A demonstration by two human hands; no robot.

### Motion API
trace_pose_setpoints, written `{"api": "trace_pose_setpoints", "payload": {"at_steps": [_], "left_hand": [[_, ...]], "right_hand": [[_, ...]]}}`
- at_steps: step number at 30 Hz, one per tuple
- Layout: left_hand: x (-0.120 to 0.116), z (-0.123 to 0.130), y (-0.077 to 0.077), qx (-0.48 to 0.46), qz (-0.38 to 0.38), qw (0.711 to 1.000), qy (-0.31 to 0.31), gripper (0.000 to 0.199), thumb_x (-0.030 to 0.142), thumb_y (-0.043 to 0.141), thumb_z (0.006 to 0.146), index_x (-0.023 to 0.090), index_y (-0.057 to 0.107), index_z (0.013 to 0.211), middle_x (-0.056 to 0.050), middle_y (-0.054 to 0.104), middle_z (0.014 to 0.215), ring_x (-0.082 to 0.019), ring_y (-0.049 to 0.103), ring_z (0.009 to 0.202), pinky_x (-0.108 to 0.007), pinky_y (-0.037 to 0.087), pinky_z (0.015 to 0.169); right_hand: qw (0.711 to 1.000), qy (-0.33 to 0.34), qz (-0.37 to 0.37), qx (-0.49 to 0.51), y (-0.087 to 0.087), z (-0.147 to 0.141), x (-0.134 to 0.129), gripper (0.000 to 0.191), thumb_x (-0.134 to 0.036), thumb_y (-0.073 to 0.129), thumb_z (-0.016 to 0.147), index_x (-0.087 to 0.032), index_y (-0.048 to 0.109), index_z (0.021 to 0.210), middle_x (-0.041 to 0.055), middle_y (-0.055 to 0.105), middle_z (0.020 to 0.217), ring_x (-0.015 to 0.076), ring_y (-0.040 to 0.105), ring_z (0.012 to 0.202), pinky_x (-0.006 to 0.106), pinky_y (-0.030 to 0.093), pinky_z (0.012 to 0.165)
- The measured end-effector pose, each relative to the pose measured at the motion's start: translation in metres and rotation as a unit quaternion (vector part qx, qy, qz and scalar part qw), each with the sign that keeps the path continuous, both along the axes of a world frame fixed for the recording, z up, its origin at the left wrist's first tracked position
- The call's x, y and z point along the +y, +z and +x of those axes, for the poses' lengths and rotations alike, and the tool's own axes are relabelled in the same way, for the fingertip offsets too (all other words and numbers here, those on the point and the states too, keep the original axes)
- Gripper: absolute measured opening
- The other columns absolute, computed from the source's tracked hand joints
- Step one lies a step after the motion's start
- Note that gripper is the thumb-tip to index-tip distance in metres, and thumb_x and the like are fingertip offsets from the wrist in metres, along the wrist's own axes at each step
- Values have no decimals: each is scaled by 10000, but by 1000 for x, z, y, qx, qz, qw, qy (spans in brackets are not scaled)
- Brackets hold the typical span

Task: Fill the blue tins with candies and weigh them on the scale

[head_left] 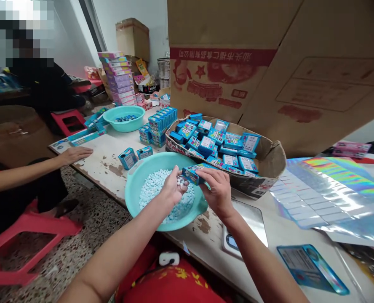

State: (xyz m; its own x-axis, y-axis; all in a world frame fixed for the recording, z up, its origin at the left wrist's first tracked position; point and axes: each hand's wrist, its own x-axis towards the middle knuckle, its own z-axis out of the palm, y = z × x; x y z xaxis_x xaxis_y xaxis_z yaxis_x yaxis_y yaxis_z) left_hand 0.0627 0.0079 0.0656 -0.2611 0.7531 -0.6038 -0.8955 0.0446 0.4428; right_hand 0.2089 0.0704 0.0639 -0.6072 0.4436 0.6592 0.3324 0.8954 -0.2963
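Observation:
My right hand (217, 188) grips a small blue printed box (193, 173), tilted over the turquoise basin (133, 206). Right beside the box's left end, my left hand (173, 187) is cupped, with several small white candies (181, 182) in its palm and fingers. Below both hands, the basin holds a heap of loose white candies (153, 189). To its right, partly under my right forearm, lies a flat silver scale (253, 221). Behind my right hand, a cut-down carton (271, 162) is filled with more blue boxes (207, 144).
Two blue boxes (128, 159) stand behind the basin, near stacked blue boxes (161, 122). A second turquoise basin (124, 110) is farther back. Shiny sheets (326, 193) and a blue pouch (313, 267) lie right. Another person's hand (76, 155) rests on the table's left edge.

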Motion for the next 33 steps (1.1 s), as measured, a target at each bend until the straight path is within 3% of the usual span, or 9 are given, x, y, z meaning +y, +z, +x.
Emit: {"api": "trace_pose_setpoints", "payload": {"at_steps": [5,9,11,16,20,23,27,30,33], "left_hand": [[-4,-1,-1,3,28,999,-24,190,284,444,946,148,489,820,13,455,570,-59,415,384,-124,210,313],[-12,-15,-2,37,61,995,-70,140,221,493,921,134,519,815,64,353,521,-30,298,337,-116,165,293],[-18,-25,-5,56,49,994,-77,101,198,538,894,131,527,820,58,386,543,-27,331,353,-107,186,291],[-18,-39,-16,82,24,991,-99,98,196,557,880,116,558,823,61,383,537,-30,343,365,-101,231,289],[-5,-25,-18,138,28,980,-142,94,156,575,850,91,603,913,47,414,551,-35,350,376,-99,218,289],[7,-7,-10,193,30,963,-184,198,140,620,804,95,622,996,33,453,578,-29,341,384,-97,204,303],[22,25,6,245,58,923,-290,212,241,686,770,89,665,917,71,334,489,-19,244,368,-108,178,327],[33,51,15,288,80,890,-344,239,293,718,736,95,677,864,65,329,470,-24,237,373,-126,143,345],[44,74,18,343,89,853,-384,272,334,708,731,109,676,882,56,348,477,-35,239,388,-150,110,373]], "right_hand": [[985,-18,-151,84,-4,1,0,339,-171,689,743,-269,664,1067,31,697,1053,215,623,992,389,453,894],[909,-52,-347,224,-5,40,-2,381,-283,737,725,-225,632,1087,44,696,1010,202,654,897,388,527,828],[881,-95,-374,274,-11,73,-1,434,-298,760,699,-206,614,1097,47,696,988,199,662,873,391,541,817],[870,-224,-351,265,-41,146,-3,442,-330,777,664,-181,621,1050,53,706,939,210,673,842,434,543,840],[868,-253,-349,248,-60,164,-7,436,-352,750,696,-175,612,1070,68,701,967,212,672,865,441,537,868],[878,-269,-316,237,-57,170,-15,537,-353,750,701,-193,569,1180,102,651,1140,231,636,1017,448,516,918],[894,-321,-189,248,-39,199,-33,563,-311,748,718,-231,543,1237,107,578,1237,239,584,1103,435,512,913],[867,-394,-105,288,-32,236,-48,452,-301,721,749,-215,586,1171,92,592,1163,225,596,1049,417,511,884],[824,-468,-93,305,-37,271,-62,404,-332,695,774,-188,600,1139,94,602,1132,224,596,1032,416,502,868]]}}
